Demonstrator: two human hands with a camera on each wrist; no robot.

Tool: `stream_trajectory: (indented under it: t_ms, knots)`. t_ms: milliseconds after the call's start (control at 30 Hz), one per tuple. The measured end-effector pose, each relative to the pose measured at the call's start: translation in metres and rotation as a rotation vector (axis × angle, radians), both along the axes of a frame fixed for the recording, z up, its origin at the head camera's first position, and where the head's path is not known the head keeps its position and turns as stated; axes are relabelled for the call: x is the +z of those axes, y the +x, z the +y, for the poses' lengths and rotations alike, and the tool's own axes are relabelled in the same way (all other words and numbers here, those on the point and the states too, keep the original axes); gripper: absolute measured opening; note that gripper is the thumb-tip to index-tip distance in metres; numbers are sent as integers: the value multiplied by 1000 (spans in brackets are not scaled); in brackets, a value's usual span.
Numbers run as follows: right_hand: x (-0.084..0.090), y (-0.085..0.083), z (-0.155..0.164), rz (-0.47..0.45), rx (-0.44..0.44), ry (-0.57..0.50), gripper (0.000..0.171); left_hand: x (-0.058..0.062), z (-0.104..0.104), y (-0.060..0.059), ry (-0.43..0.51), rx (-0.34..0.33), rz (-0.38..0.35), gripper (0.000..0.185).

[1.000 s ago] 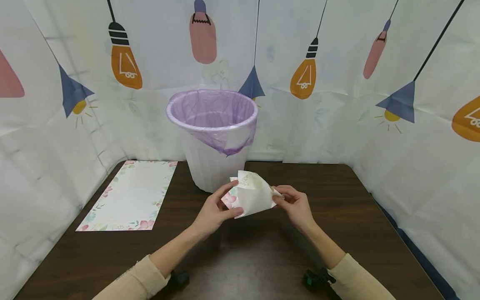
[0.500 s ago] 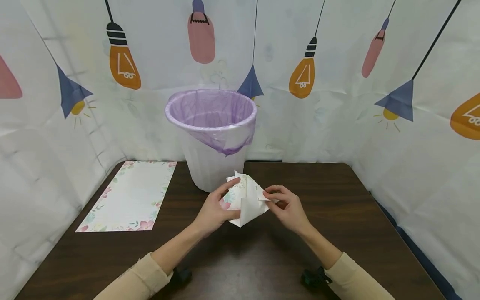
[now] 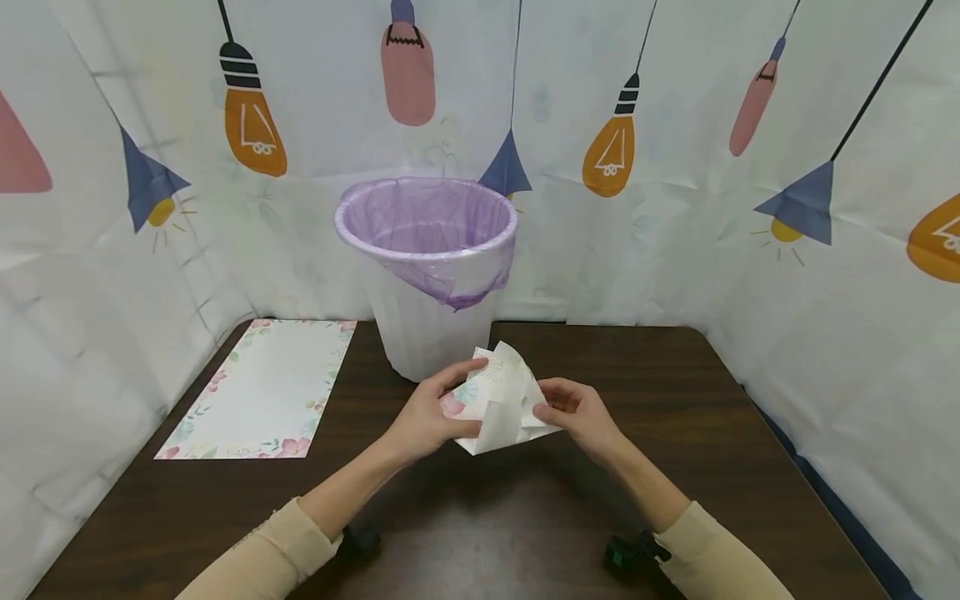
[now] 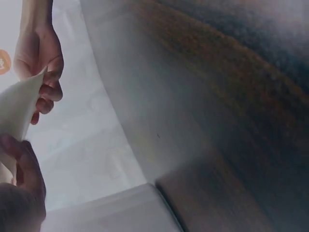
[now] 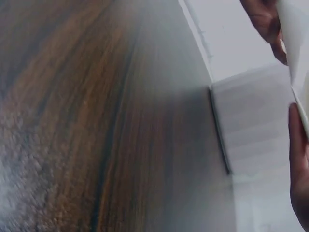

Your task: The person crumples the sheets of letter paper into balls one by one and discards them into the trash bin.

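A folded sheet of white paper (image 3: 504, 392) with a pink and green floral print is held up between both hands, in front of the bin and over the table. My left hand (image 3: 429, 417) grips its left side, fingers behind the upper part and thumb on the near face. At the right side my right hand (image 3: 581, 417) pinches a lower corner between thumb and fingers. Creased flaps stand up at the top of the paper. In the left wrist view the paper (image 4: 19, 104) spans between the two hands; the right wrist view catches only its edge (image 5: 297, 63).
Behind the hands stands a white waste bin (image 3: 431, 333) lined with a purple bag (image 3: 480, 292). A flat sheet with a floral border (image 3: 262, 392) lies on the dark wooden table (image 3: 645, 367) at the left. Printed white cloth (image 3: 675, 275) hangs around the back and sides.
My right hand has shifted slightly left and lower along the paper's right side. The paper has turned and folded over more, with flaps in different positions. My left hand keeps its hold.
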State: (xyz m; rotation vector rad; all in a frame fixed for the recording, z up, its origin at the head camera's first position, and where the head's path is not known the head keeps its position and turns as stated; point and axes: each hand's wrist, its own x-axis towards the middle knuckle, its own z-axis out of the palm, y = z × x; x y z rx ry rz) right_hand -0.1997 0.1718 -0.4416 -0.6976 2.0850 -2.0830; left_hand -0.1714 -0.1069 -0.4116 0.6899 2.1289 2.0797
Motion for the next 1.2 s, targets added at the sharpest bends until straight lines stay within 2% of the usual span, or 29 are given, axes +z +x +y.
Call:
stream_trajectory:
  t_ms: [67,167,233,333,467,533,633,700,800,1000,1100,1200]
  knots:
    - [-1,-1,0,14,-31,-11,33,-1,-1,0,40,34,-14,73]
    - [-2,-4,0,14,-105,-45,23,-3,-2,3,124,87,-79,61]
    - [-3,-5,1,4,-149,-55,21,-4,-2,6,197,91,-123,55]
    - [-3,-5,1,-21,-196,-50,21,-4,-2,9,309,37,-139,42]
    - [0,-6,-1,-75,-243,-67,23,-5,-2,10,422,-67,-98,35]
    - [1,-6,-3,-97,-261,-84,24,-8,-3,10,445,-120,-66,39]
    - [3,-5,-5,-125,-266,-107,21,-13,-1,10,441,-132,-29,42]
    - [4,-4,-7,-137,-257,-117,14,-14,2,9,435,-98,-23,41]
    - [4,-3,-10,-149,-220,-115,9,-12,9,9,425,3,-33,37]
    - [-1,1,-15,-152,-94,-63,20,-5,19,6,394,241,-92,27]
    - [-1,3,-16,-118,-43,-35,20,-2,21,4,330,342,-86,31]
    - [0,4,-18,-63,-16,-24,9,0,21,3,236,422,-29,34]
